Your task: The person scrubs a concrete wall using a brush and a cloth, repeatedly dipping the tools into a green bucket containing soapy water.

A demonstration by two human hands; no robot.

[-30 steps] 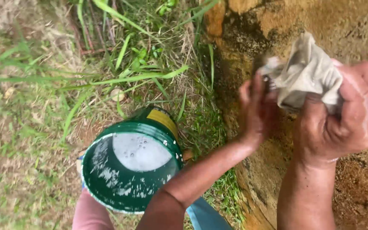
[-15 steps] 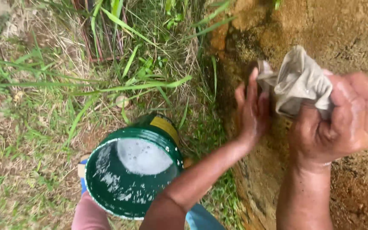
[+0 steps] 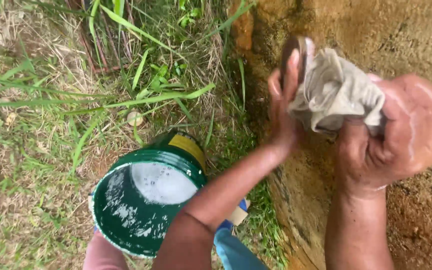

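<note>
Head view, only view available.

Progress: a crumpled grey cloth (image 3: 333,92) is pressed against a thin dark rounded object (image 3: 296,52), kind unclear (flat disc or lid edge, cannot tell). Both are wet; foam shows on the right hand. Judged from this, wiping is under way and the object is not yet set down or rinsed. Just below, a green bucket (image 3: 126,220) with a yellow patch on its side holds soapy white liquid (image 3: 162,183) at the bottom, with suds streaked up the inner wall. Much of the bucket is empty.

Location: cloth and object are held in the air at upper right, in front of a brown, mossy earth bank (image 3: 376,25), above and to the right of the bucket. Bucket sits on grass (image 3: 51,125), touching the person's legs at the lower edge.

Hands: left hand (image 3: 282,107) is raised, palm turned inward, fingers extended upward along the dark object, bracing it. Right hand (image 3: 406,132) is closed in a fist, clamped on the bunched cloth. The hands are close together, meeting at the cloth. Both forearms rise from the bottom of the picture.
</note>
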